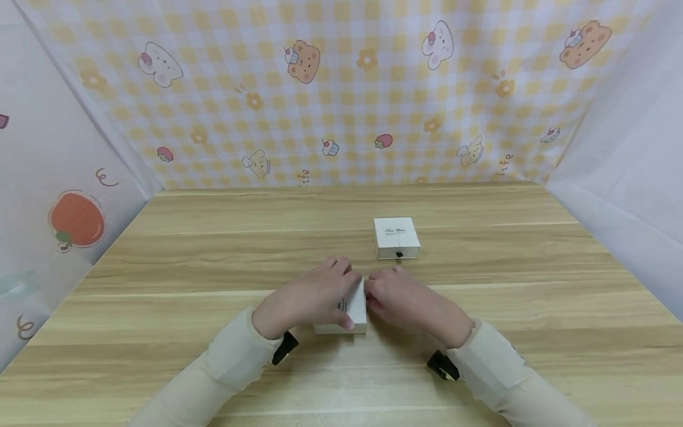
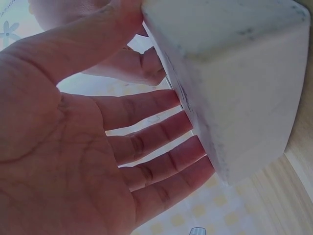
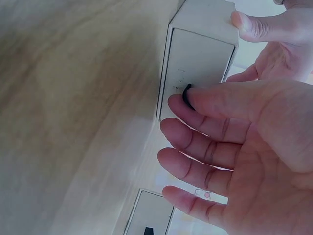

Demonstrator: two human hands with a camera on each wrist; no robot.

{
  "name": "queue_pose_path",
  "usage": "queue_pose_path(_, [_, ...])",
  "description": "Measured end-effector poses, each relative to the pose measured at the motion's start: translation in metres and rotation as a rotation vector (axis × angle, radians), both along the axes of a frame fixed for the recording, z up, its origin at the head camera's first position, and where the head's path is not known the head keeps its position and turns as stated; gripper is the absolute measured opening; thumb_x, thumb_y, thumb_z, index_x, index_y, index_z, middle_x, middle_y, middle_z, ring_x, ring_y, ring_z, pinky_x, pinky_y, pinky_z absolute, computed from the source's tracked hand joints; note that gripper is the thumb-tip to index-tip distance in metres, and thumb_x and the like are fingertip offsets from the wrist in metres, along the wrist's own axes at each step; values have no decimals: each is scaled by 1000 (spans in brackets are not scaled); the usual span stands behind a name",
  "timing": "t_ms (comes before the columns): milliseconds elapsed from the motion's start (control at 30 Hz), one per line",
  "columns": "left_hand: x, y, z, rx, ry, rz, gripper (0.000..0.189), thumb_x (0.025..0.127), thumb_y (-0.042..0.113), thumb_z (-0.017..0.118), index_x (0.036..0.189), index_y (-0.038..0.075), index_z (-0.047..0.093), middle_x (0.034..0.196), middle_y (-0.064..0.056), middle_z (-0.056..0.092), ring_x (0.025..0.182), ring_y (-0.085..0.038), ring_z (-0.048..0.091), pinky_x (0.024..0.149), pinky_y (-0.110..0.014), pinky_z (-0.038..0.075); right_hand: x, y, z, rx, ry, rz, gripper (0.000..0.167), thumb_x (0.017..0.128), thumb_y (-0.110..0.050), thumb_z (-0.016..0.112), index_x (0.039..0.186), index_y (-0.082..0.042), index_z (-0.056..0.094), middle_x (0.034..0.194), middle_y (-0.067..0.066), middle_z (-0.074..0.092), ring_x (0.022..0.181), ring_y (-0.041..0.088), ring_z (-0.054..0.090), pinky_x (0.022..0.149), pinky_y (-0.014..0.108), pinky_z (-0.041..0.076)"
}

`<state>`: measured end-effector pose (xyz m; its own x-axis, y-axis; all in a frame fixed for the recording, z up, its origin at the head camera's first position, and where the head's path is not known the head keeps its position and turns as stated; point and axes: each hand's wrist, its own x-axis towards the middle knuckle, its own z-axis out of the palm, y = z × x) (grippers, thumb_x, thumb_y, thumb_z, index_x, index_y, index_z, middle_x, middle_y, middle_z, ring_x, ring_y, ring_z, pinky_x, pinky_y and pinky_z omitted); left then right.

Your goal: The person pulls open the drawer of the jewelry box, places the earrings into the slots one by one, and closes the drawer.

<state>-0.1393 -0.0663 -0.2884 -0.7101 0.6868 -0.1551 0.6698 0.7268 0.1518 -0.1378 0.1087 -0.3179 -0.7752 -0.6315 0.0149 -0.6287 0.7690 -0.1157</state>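
Under my left hand [image 1: 312, 296] lies a white drawer-style gift box [image 1: 356, 308] on the table. The thumb sits at its near edge and the fingers reach across its printed top, holding it. In the left wrist view the fingertips touch the top face of the box [image 2: 244, 98]. My right hand [image 1: 408, 299] is at the box's right end. There, in the right wrist view, the thumb and index finger pinch a small black ribbon tab [image 3: 186, 98] on the drawer front [image 3: 208, 51]. The drawer front looks level with its sleeve; the other fingers are loosely bent.
A second white box [image 1: 396, 234] with lettering on top and a black tab in front stands farther back, slightly right. The wood-grain table [image 1: 213, 237] ends at a yellow checked cloth [image 1: 341, 107]. White cloth hangs on both sides.
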Motion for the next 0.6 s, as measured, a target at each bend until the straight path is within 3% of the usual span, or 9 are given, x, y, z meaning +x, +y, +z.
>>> queue_pose_path(433, [0, 0, 0, 7, 1, 2, 71, 70, 40, 78, 127, 5, 52, 112, -4, 50, 95, -17, 42, 84, -30, 41, -7, 0, 4, 7, -17, 5, 10, 85, -18, 65, 77, -13, 64, 69, -6, 54, 62, 10, 42, 64, 28, 31])
queue_pose_path(600, [-1, -1, -1, 20, -24, 8, 72, 70, 41, 78, 128, 6, 51, 112, -3, 49, 95, -17, 41, 83, -30, 41, -9, 2, 4, -47, -47, -26, 9, 84, -20, 66, 85, -10, 66, 79, -4, 63, 69, 10, 52, 74, 37, 43])
